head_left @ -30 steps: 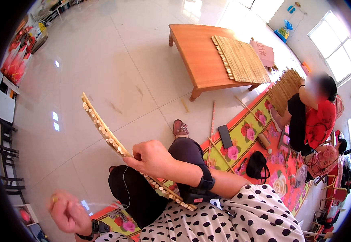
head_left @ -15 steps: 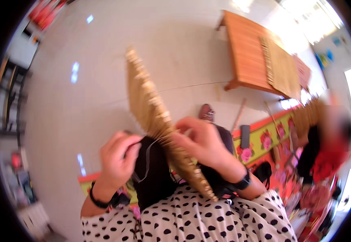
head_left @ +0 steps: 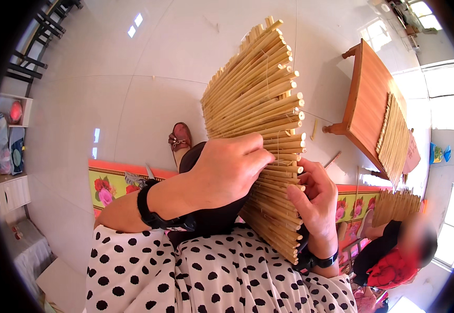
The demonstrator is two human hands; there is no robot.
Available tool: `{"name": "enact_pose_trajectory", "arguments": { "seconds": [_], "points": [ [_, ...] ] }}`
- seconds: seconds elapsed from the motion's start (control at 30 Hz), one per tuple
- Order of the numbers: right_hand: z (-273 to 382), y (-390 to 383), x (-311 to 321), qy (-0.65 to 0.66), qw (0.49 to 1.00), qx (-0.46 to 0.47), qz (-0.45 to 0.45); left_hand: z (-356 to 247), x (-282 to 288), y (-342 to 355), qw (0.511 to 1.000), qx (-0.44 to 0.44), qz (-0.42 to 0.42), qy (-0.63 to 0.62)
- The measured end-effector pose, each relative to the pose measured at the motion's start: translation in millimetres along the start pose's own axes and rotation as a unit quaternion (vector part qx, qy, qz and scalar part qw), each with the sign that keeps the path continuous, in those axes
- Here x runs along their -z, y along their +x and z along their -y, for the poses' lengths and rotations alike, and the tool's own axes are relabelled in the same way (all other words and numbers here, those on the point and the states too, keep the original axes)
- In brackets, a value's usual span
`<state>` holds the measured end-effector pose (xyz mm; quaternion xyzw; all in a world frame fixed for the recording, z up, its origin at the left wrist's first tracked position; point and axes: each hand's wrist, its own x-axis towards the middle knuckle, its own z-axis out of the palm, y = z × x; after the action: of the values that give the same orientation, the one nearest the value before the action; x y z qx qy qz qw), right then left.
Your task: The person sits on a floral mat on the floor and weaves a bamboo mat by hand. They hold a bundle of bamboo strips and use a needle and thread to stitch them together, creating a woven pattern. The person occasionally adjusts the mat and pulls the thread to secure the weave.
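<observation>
A mat of straw-coloured reed stalks (head_left: 253, 88), bound with thin pale thread, stands tilted across my lap. My left hand (head_left: 227, 169) lies over its face, thumb and fingers pinched on the thread (head_left: 279, 160) close to the stalk ends. What exactly sits between those fingertips is partly hidden. At the mat's right edge my right hand (head_left: 318, 198) is closed around the stalk ends, its thumb pressing on the near side and its fingers curled behind.
A low wooden table (head_left: 365, 99) at the right carries another reed mat (head_left: 394, 141). Beyond my right arm sits a person in red and black (head_left: 394, 255) by a further reed mat (head_left: 396, 208). Flowered cloth (head_left: 109, 188) lies beneath me; shelves (head_left: 10, 135) stand at the left.
The mat has turned so its stalk face shows instead of its edge. My left hand moved right, onto the mat, drawing the thread from beside it; my right hand shifted right to the stalk ends.
</observation>
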<state>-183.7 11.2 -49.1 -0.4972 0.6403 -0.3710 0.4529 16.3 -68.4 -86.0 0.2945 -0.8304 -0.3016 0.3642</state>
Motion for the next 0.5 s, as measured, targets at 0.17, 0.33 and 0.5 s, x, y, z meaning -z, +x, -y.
{"name": "enact_pose_trajectory", "arguments": {
  "seconds": [0.17,0.33,0.5],
  "points": [
    [-4.0,-1.7,-0.7,-0.010,1.000,0.002,-0.014,2.6,-0.8,-1.4,1.000,-0.001,-0.006,0.010],
    [-2.3,-1.7,-3.7,0.001,1.000,-0.013,-0.023,1.4,1.9,-1.4,1.000,-0.006,-0.009,0.010],
    [-2.9,-1.7,-5.2,0.004,1.000,-0.008,-0.023,2.0,1.7,-1.0,1.000,-0.006,-0.011,0.015]
  ]
}}
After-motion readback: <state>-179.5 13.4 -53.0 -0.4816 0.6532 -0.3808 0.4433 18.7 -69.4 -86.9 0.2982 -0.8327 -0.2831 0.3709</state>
